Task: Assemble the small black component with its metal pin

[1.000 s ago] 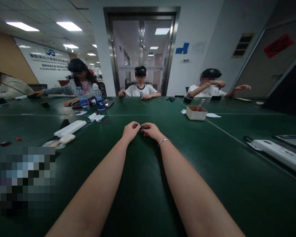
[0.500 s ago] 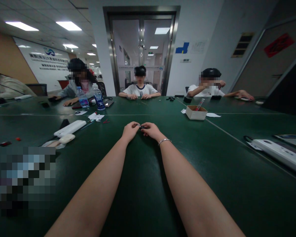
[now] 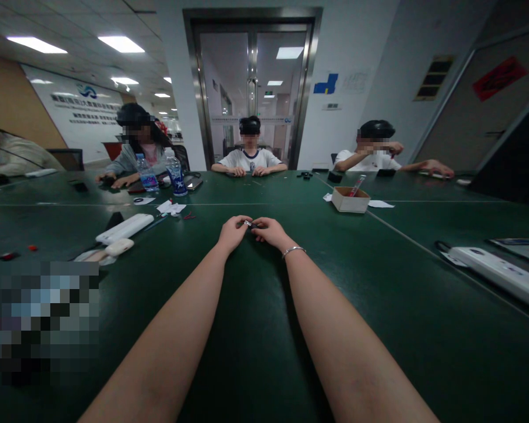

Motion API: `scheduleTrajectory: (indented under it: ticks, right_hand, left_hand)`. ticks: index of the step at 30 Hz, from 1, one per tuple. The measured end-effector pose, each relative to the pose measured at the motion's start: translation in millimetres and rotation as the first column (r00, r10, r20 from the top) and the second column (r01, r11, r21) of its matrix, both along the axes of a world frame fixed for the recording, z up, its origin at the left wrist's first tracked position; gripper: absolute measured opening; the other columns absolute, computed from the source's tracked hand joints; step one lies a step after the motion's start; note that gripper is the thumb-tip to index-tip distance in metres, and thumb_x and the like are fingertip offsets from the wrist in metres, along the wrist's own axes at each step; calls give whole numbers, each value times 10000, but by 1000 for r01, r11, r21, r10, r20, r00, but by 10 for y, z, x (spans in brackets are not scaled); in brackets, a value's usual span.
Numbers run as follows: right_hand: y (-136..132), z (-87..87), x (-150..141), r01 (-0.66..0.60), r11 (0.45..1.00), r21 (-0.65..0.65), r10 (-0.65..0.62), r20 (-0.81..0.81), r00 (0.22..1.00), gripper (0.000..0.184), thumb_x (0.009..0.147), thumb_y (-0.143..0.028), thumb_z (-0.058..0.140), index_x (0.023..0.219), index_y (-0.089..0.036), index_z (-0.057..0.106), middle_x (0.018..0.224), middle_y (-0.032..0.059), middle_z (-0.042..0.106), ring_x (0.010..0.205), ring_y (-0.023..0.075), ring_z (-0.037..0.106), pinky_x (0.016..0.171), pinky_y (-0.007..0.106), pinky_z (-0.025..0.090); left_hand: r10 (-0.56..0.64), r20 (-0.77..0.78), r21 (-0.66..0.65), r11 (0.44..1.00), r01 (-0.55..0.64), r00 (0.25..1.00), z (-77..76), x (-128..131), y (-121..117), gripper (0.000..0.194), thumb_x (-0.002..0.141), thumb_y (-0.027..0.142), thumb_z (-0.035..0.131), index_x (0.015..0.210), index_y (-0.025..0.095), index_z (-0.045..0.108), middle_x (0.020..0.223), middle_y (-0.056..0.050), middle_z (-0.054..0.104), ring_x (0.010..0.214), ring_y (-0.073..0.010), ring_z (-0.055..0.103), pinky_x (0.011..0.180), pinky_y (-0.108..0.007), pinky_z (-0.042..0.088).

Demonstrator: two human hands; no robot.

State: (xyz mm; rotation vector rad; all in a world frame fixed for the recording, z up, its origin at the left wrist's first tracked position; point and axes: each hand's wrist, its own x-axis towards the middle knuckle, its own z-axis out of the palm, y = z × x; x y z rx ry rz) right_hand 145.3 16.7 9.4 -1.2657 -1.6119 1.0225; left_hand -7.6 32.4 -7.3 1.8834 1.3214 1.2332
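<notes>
Directions are read from the part (image 3: 248,224), door (image 3: 227,76) at 12. Part is small and dark with a bright end toward 9; type can't be made out. It is pinched by fingertips from both sides: left hand (image 3: 233,233) at 9, right hand (image 3: 270,233) at 3. Two-sided pinch is probably used because too little of it is there for a fuller grip. Forearms are held low and stretched toward 12, likely for steadiness; whether the table (image 3: 255,352) is touched by the wrists can't be told. Bracelet (image 3: 294,251) is worn on the right wrist.

Box (image 3: 351,205) is set at 2; a tube (image 3: 358,184) is leaned in it, presumably so it can't roll. Bottles (image 3: 177,176) are stood upright at 10, past the paper (image 3: 170,208), likely kept out of arm's way. White strips are laid wide of the arms: left strip (image 3: 124,228) at 9, right strip (image 3: 498,273) between 3 and 4. Corner at 8 is pixelated, contents hidden.

Table is dark green, faintly glossy, crossed by pale seams. Room is dim; ceiling lights (image 3: 121,44) are mounted toward 11. Co-workers (image 3: 250,160) are seated at 10, 12 and 2, headgear worn. Red poster (image 3: 500,78) is hung toward 2.
</notes>
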Motion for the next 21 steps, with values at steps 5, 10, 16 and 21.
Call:
scheduleTrajectory:
  ticks: [5, 10, 16, 21]
  right_hand:
    - [-9, 14, 4, -15, 1000, -14, 15, -15, 1000, 178, 787, -5, 628, 922, -121, 634, 623, -38, 580, 425, 43, 534, 406, 126, 421]
    - [-3, 11, 8, -17, 1000, -5, 17, -22, 1000, 191, 772, 8, 639, 917, -116, 627, 648, -37, 579, 422, 37, 533, 401, 125, 419]
    - [3, -2, 9, -30, 1000, -1, 30, -3, 1000, 188, 764, 18, 650, 902, -106, 618, 713, -18, 592, 436, 30, 540, 410, 125, 435]
    - [-1, -8, 8, -9, 1000, 21, 9, -8, 1000, 204, 723, 32, 678, 846, -108, 597, 766, -7, 595, 436, 30, 544, 406, 137, 444]
  left_hand:
    - [-1, 9, -1, 1000, 1, 1000, 9, -6, -16, 255, 796, 226, 535, 998, 205, 689, 1073, -57, 681, 908, -167, 623, 880, -315, 486]
    - [9, -12, -14, 1000, -9, 1000, 18, -17, -15, 251, 806, 305, 553, 984, 198, 694, 1028, -63, 697, 907, -175, 623, 871, -317, 483]
    - [21, -29, -29, 999, -22, 999, 12, -27, -5, 256, 796, 349, 565, 938, 182, 698, 958, -71, 710, 860, -181, 628, 814, -311, 482]
    - [55, -34, -74, 996, -57, 998, 36, -18, -34, 292, 778, 425, 594, 886, 172, 690, 901, -71, 711, 810, -178, 623, 763, -297, 472]
